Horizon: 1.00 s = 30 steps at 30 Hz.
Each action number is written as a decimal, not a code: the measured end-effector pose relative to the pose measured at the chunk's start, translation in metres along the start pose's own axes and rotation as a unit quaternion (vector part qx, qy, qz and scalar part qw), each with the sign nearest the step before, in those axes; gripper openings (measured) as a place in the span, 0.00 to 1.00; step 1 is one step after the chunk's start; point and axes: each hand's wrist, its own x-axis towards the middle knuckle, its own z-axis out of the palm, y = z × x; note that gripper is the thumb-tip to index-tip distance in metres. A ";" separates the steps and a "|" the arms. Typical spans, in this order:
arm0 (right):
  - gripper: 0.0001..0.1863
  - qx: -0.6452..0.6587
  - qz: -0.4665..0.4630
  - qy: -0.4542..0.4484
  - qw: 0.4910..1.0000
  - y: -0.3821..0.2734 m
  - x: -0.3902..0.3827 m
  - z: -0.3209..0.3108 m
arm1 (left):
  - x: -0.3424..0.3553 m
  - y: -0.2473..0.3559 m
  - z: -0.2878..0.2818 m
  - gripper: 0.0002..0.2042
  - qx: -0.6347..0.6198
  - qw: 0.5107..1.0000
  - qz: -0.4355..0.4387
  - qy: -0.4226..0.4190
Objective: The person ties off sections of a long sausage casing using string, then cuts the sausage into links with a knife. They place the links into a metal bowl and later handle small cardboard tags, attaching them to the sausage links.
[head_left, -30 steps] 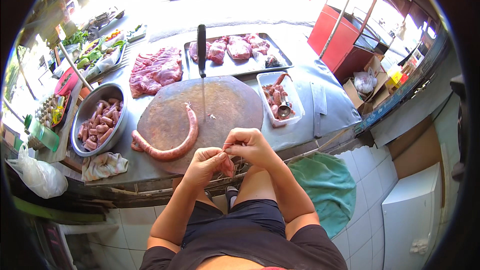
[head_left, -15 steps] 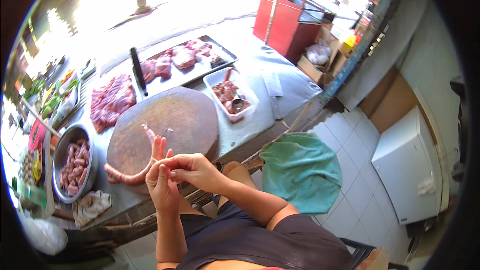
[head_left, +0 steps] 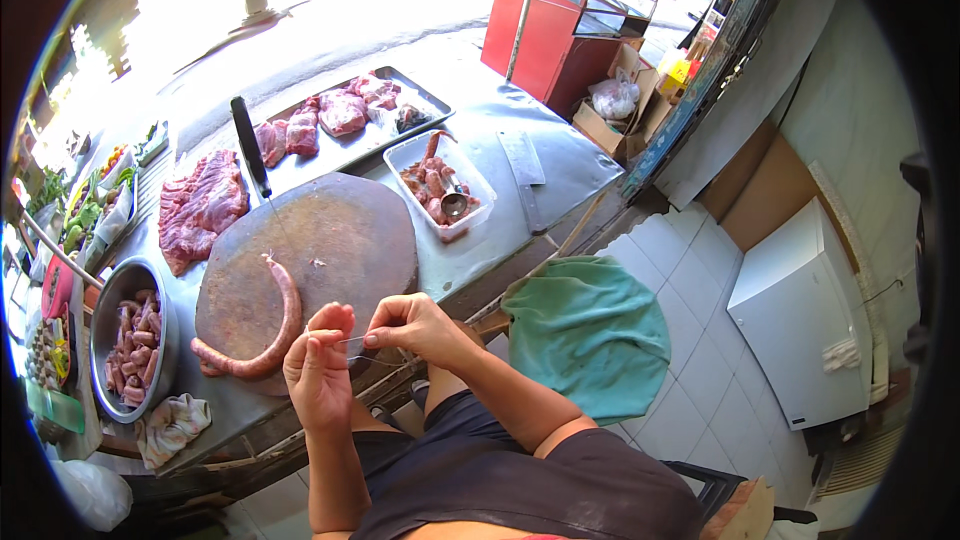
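A pale thin string [head_left: 353,340] stretches between my hands, with a loose length hanging under them. My left hand [head_left: 318,375] pinches it between thumb and forefinger, the other fingers raised. My right hand [head_left: 418,332] is closed on the string's other side in a thumb-and-finger pinch. Just beyond my left hand, a long curved sausage [head_left: 289,325] rests on a round wooden chopping block [head_left: 350,230]. One of its ends points away from me; the other lies at the block's near left edge. Small meat scraps [head_left: 318,263] dot the wood.
Left of the block are a metal bowl [head_left: 168,325] of sausage links, a rag [head_left: 172,428] and a slab of meat [head_left: 205,205]. Beyond it stand a knife [head_left: 250,145] and a meat tray [head_left: 445,108]. To the right: a plastic tub [head_left: 478,165], a cleaver [head_left: 522,172], a cloth-covered seat [head_left: 590,340].
My hands have drawn slightly apart, so the string now shows between them. My left hand no longer overlaps the sausage's middle, and its curve shows whole. The view has shifted slightly.
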 end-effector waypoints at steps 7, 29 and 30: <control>0.07 -0.233 -0.170 0.044 0.956 -0.005 -0.004 0.007 | 0.003 0.006 -0.003 0.14 -0.124 0.990 -0.059 0.033; 0.09 -0.073 -0.140 -0.014 0.987 -0.016 0.000 0.037 | -0.008 0.007 0.006 0.12 0.372 0.925 -0.079 -0.024; 0.09 -0.068 -0.141 -0.006 0.988 -0.016 0.000 0.038 | -0.009 0.008 0.008 0.12 0.399 0.913 -0.082 -0.027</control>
